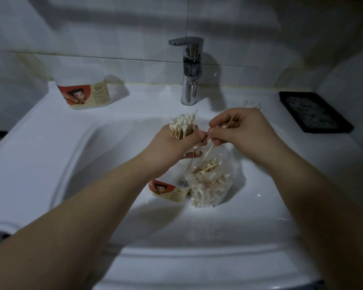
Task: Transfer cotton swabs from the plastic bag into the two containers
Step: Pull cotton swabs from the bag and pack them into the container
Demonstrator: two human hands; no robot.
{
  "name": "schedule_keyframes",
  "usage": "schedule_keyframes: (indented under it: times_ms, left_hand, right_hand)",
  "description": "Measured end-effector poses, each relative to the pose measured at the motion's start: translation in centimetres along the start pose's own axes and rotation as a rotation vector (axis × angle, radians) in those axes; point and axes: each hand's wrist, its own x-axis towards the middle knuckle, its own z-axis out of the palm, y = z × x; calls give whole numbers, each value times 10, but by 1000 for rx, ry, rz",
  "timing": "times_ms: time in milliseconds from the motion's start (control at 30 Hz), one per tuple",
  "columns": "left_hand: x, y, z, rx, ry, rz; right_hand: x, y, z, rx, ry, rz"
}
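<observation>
White porcelain sink point(50, 130) fills the scene, a chrome tap point(190, 80) at its back. Down in the basin a clear bag point(212, 185) of swabs stands just beside one container point(168, 190); the other container point(84, 94) sits on the left ledge. My left hand point(172, 143) grips an upright bundle point(181, 127) of swabs above the bag; my right hand point(239, 128), close against it, pinches a few loose swabs point(231, 122).
</observation>
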Motion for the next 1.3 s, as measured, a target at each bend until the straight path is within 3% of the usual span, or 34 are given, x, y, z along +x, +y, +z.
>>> schedule_keyframes:
  times_ms: [167, 400, 567, 667, 833, 1000, 1100, 1200, 1300]
  left_hand:
    - [-1, -2, 1, 145, 41, 7]
    - [1, -5, -2, 105, 120, 12]
    - [-2, -1, 2, -59, -15, -31]
    - [-5, -1, 4, 24, -98, -33]
    - [-4, 0, 3, 34, -24, -32]
    - [-3, -2, 2, -79, 0, -36]
    - [-4, -1, 4, -240, -78, -78]
    - [-6, 0, 4, -216, -129, -67]
    - [-8, -1, 4, -186, -123, -65]
  right_hand:
    - [1, 2, 4, 37, 1, 17]
    - [5, 2, -3, 302, 51, 53]
    - [5, 5, 5, 288, 3, 28]
    - [5, 7, 10, 298, -9, 22]
    - [9, 4, 9, 387, 36, 66]
    - [9, 7, 4, 208, 7, 48]
    - [6, 7, 8, 72, -84, 22]
    - [1, 9, 15, -138, -175, -36]
    - [0, 15, 17, -293, -142, -168]
